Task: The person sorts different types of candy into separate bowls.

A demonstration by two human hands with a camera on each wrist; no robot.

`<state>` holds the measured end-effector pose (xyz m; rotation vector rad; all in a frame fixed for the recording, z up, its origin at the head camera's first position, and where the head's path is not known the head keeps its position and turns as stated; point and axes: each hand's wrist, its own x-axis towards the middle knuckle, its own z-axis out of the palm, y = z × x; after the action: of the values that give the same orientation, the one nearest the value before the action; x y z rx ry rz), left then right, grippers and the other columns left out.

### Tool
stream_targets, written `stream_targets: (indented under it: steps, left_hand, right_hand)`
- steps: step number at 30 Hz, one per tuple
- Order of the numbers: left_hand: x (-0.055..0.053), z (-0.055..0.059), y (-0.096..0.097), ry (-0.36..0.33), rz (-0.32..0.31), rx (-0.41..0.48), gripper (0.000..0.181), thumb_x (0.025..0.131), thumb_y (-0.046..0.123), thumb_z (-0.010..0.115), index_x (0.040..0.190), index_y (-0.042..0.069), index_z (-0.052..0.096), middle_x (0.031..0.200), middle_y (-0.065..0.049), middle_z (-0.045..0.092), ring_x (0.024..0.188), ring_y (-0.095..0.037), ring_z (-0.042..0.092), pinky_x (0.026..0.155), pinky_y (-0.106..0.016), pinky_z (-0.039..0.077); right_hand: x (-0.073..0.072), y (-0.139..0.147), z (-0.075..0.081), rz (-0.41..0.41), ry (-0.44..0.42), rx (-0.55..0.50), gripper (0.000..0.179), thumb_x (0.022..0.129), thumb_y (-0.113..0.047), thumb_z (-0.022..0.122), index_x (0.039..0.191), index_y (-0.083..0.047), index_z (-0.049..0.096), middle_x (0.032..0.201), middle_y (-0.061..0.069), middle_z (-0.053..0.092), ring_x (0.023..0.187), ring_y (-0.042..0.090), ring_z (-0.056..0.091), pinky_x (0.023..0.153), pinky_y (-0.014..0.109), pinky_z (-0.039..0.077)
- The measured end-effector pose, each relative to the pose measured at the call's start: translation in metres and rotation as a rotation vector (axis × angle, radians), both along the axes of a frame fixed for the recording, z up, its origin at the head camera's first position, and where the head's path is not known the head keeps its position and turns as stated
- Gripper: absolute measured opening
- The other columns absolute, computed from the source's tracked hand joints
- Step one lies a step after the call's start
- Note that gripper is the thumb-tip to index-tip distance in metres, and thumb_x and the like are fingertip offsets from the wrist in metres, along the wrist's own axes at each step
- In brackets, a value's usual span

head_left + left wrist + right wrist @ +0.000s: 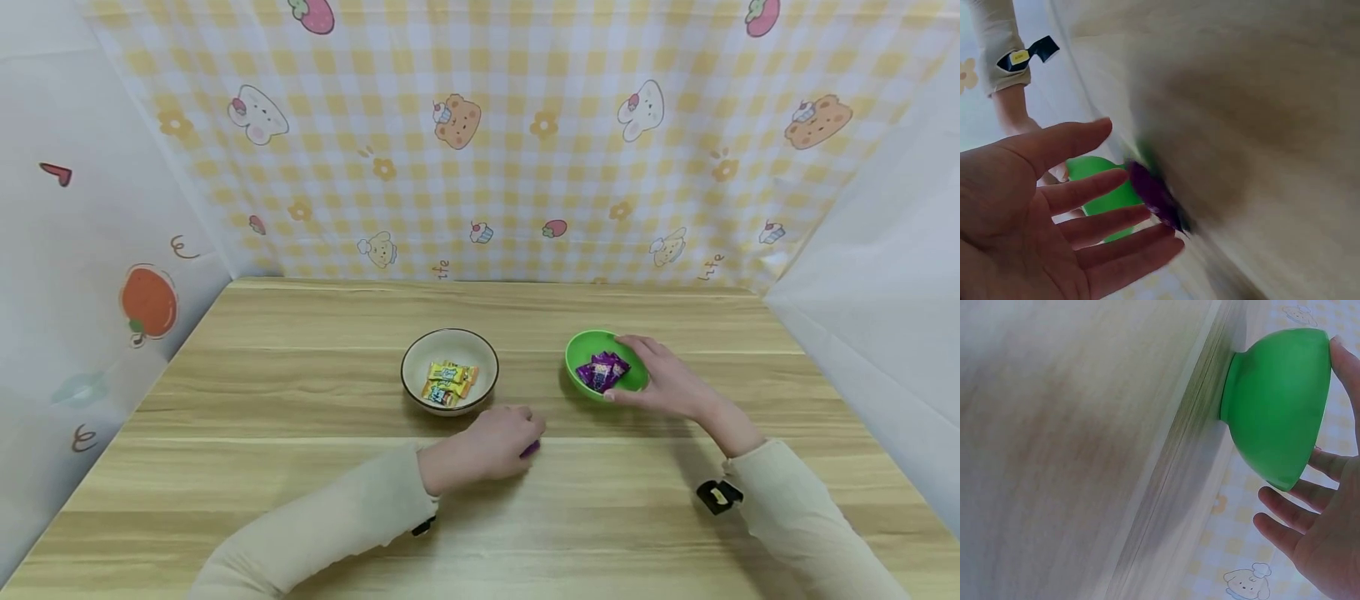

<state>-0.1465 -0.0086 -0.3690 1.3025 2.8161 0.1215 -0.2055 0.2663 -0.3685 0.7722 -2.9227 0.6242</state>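
Observation:
My left hand (501,440) is low over the table in front of the pale bowl. A purple-wrapped candy (1155,197) lies right at its fingertips; in the left wrist view the fingers are fairly straight and the thumb stands apart from them. My right hand (671,385) holds the green bowl (1275,406) by its rim, thumb on one side and fingers on the other. Several purple-wrapped candies (602,372) lie inside that bowl, which stands upright on the table.
Left of the green bowl stands a pale bowl with a dark rim (408,390), holding several yellow-wrapped candies (448,379). Both rest on a wood-grain table (300,358). A yellow checked cloth (510,167) hangs behind, with white sheets at the sides.

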Motion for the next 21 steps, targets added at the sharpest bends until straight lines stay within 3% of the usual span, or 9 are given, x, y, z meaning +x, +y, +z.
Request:
stream_targets:
  steps: [7, 12, 16, 21]
  left_hand:
    - [0.001, -0.003, -0.003, -0.013, 0.021, -0.003, 0.015, 0.072, 0.016, 0.067, 0.086, 0.013, 0.06, 0.08, 0.002, 0.055, 0.072, -0.015, 0.052, 0.059, -0.026, 0.042]
    - [-0.001, -0.006, -0.004, -0.026, 0.041, -0.015, 0.023, 0.074, 0.03, 0.069, 0.086, 0.013, 0.062, 0.079, 0.004, 0.054, 0.071, -0.012, 0.05, 0.055, -0.024, 0.04]
    - [-0.001, -0.01, -0.003, -0.002, 0.045, -0.026, 0.03, 0.075, 0.04, 0.066, 0.089, 0.013, 0.064, 0.08, 0.004, 0.052, 0.07, -0.012, 0.049, 0.053, -0.024, 0.039]
    - [0.0, -0.013, 0.0, 0.043, 0.043, -0.029, 0.029, 0.076, 0.039, 0.066, 0.091, 0.014, 0.063, 0.082, 0.003, 0.051, 0.071, -0.013, 0.049, 0.055, -0.025, 0.04]
  right_hand:
    - [0.0, 0.0, 0.0, 0.0, -0.005, 0.005, 0.089, 0.068, -0.051, 0.07, 0.132, -0.002, 0.033, 0.129, 0.023, 0.034, 0.114, 0.041, 0.034, 0.087, 0.057, 0.031]
    - [0.0, 0.0, 0.001, 0.0, -0.013, 0.003, 0.089, 0.068, -0.051, 0.069, 0.133, -0.003, 0.033, 0.13, 0.023, 0.034, 0.114, 0.041, 0.034, 0.086, 0.058, 0.031]
    - [0.0, 0.0, 0.001, 0.001, -0.017, 0.0, 0.088, 0.068, -0.05, 0.07, 0.132, -0.002, 0.033, 0.129, 0.023, 0.034, 0.114, 0.041, 0.035, 0.086, 0.058, 0.032]
    - [0.0, 0.0, 0.0, 0.002, -0.016, -0.003, 0.088, 0.068, -0.049, 0.07, 0.132, -0.002, 0.034, 0.129, 0.023, 0.034, 0.113, 0.041, 0.035, 0.085, 0.058, 0.032]
